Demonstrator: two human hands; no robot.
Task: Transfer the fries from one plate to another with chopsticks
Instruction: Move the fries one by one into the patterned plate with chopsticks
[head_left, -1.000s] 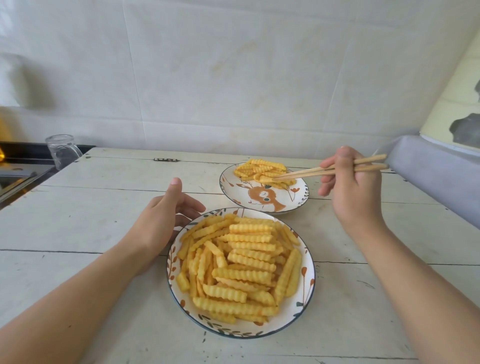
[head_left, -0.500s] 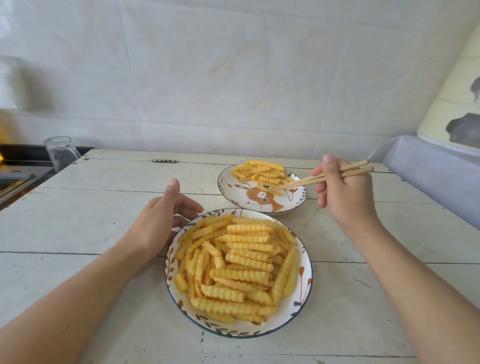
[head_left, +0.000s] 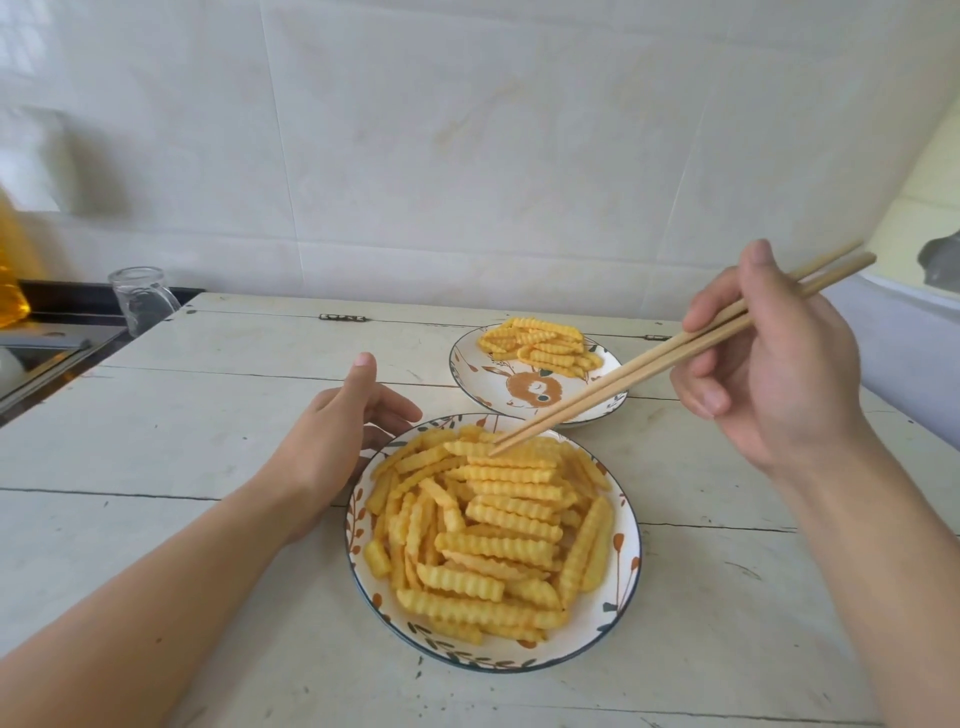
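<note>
Right hand (head_left: 774, 364): I see its grip closed round the chopsticks (head_left: 670, 356), tips touching the top fries (head_left: 498, 525) of the near plate (head_left: 621, 587).
Left hand (head_left: 332, 441): relaxed, holding nothing, resting against that plate's left rim.
Far plate (head_left: 467, 374): a small pile of fries on the tabletop (head_left: 208, 415), just behind the near one.
Glass (head_left: 141, 299): back left edge.

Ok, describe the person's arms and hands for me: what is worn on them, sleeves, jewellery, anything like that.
Both forearms are bare right up to the picture's lower edge, so no sleeve shows. The left hand and the right hand wear no glove, and no ring, watch or bracelet shows on the fingers or wrists. The fingernails look short and unpainted. No marks or bandages can be seen.
</note>
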